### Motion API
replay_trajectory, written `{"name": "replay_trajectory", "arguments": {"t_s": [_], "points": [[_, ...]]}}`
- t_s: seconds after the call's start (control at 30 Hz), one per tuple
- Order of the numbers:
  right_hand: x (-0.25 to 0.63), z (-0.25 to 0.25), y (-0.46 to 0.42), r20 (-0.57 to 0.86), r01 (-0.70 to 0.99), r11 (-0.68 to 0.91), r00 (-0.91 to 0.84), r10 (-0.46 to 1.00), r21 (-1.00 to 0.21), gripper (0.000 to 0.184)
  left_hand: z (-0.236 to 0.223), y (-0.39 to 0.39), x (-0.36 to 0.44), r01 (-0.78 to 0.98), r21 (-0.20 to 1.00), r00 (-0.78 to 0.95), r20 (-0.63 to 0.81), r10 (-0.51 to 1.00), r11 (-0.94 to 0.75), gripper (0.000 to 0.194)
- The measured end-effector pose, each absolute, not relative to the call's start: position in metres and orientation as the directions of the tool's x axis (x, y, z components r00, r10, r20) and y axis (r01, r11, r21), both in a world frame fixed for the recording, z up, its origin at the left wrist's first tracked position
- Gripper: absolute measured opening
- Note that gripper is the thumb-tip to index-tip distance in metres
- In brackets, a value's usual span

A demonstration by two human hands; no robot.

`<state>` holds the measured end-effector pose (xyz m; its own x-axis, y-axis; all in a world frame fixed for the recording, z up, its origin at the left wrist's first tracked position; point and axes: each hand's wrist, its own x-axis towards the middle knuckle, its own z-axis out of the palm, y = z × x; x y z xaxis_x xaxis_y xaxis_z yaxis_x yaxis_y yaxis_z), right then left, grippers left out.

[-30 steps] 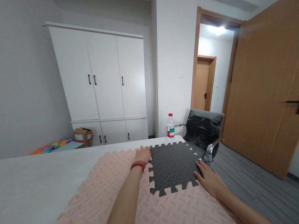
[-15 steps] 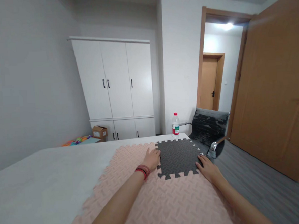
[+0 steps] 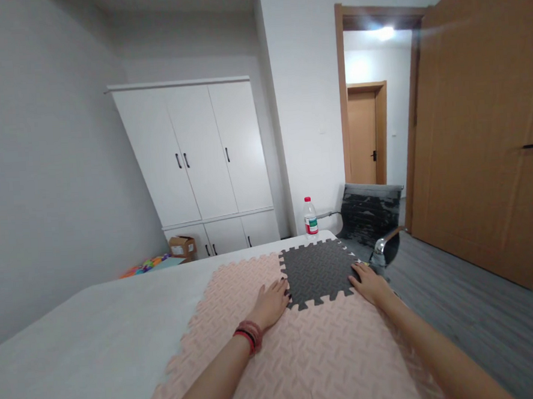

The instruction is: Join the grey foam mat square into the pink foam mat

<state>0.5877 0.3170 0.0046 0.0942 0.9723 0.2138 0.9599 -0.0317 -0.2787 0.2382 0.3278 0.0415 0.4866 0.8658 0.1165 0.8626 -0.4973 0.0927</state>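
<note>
Here both hands, left hand (image 3: 271, 301) and right hand (image 3: 369, 281), seemingly press flat, fingers spread, beside the dark mat tile (image 3: 318, 270).

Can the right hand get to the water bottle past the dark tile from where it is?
Probably yes: the right hand lies flat at the dark tile's near right corner, and only flat tile lies between it and the water bottle.
</note>
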Motion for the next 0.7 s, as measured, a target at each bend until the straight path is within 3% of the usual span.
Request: {"name": "replay_trajectory", "arguments": {"t_s": [0.23, 0.47, 0.7], "points": [[0.591, 0.002, 0.318, 0.204, 0.958, -0.029, 0.090, 0.975, -0.284, 0.060, 0.039, 0.327, 0.235, 0.875, 0.178, 0.447, 0.060, 0.893, -0.450, 0.053], [0.588, 0.009, 0.313, 0.215, 0.973, -0.028, 0.079, 0.973, -0.230, 0.059, 0.069, 0.316, 0.240, 0.882, 0.253, 0.409, 0.009, 0.912, -0.398, 0.047], [0.583, 0.019, 0.300, 0.275, 0.985, -0.002, 0.049, 0.960, -0.171, 0.051, 0.107, 0.199, 0.202, 0.890, 0.257, 0.396, -0.028, 0.918, -0.376, 0.056]]}}
